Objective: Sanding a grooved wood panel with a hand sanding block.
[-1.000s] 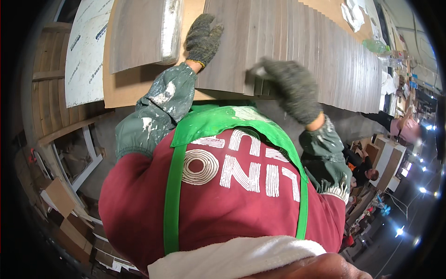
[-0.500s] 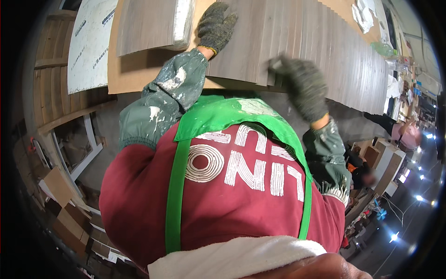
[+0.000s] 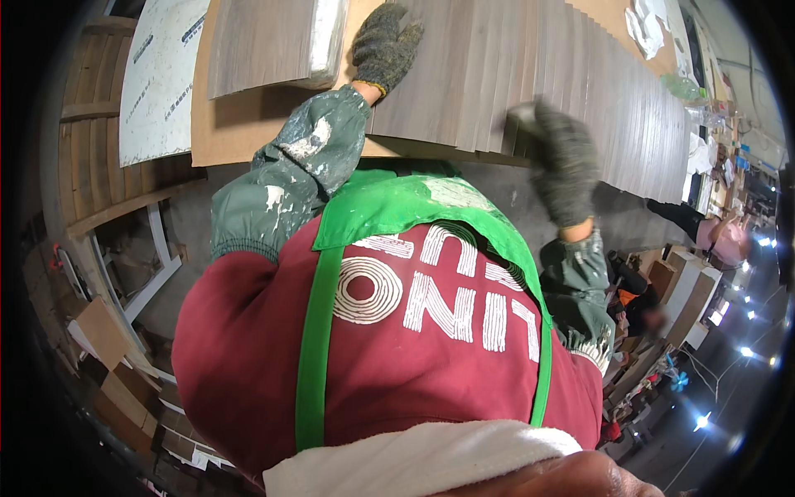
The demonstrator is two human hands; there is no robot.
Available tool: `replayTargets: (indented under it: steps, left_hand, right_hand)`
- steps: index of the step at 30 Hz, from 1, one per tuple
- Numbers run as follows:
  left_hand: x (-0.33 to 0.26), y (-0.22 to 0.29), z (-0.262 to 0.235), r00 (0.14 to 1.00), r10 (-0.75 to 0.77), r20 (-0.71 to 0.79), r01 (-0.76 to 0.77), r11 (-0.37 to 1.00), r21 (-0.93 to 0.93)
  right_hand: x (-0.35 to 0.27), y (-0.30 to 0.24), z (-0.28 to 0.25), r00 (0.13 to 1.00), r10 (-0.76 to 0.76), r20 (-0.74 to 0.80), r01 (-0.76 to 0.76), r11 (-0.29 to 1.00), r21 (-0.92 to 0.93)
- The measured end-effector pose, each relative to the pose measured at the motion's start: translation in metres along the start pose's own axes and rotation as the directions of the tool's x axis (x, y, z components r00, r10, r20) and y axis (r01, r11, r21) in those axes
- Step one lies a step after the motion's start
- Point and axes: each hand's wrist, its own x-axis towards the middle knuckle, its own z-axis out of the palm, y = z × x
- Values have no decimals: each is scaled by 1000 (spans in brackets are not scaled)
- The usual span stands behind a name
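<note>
A long row of grey-brown wood-grain strips (image 3: 464,66) lies overlapped like a fan across the bench in front of me. My left hand (image 3: 385,51), in a dark knitted glove, rests flat at the row's left end, thumb apart from the fingers. Over the row's near edge, right of the middle, is my right hand (image 3: 565,161), gloved alike and smeared by motion. Its fingers curl round something with a pale face, too blurred to name. Left of my left hand sits a stack of similar boards (image 3: 261,41) with a clear-wrapped side.
A brown board (image 3: 240,137) lies under the stack, beside a white printed sheet (image 3: 161,83). Crumpled white wrapping (image 3: 646,29) is at the far right of the bench. Cartons (image 3: 691,290) stand on the right, where another person in pink (image 3: 727,234) is seen.
My right hand has moved a little to the right along the strips' near edge. My left hand has stayed in place.
</note>
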Motion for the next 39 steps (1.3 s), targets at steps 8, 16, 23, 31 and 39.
replayTargets:
  steps: [8, 16, 23, 31, 39]
  left_hand:
    - [-5, -4, 7, 1000, 7, -12, -8, 1000, -27]
    - [-1, 4, 0, 999, -45, 28, 45, 999, -4]
    - [0, 3, -2, 999, -24, 35, 23, 999, 28]
    - [-1, 4, -15, 998, -58, 22, 58, 998, 4]
    - [-4, -1, -15, 990, -142, 18, 143, 987, -70]
  right_hand:
    - [35, 26, 15, 992, 122, 42, -112, 976, -187]
    - [77, 17, 35, 964, -205, 167, 223, 970, -95]
    - [131, 59, 47, 986, -146, -79, 144, 989, -34]
    - [166, 152, 51, 992, 128, 17, -119, 957, -263]
    - [114, 169, 18, 996, 54, 69, -43, 988, -151]
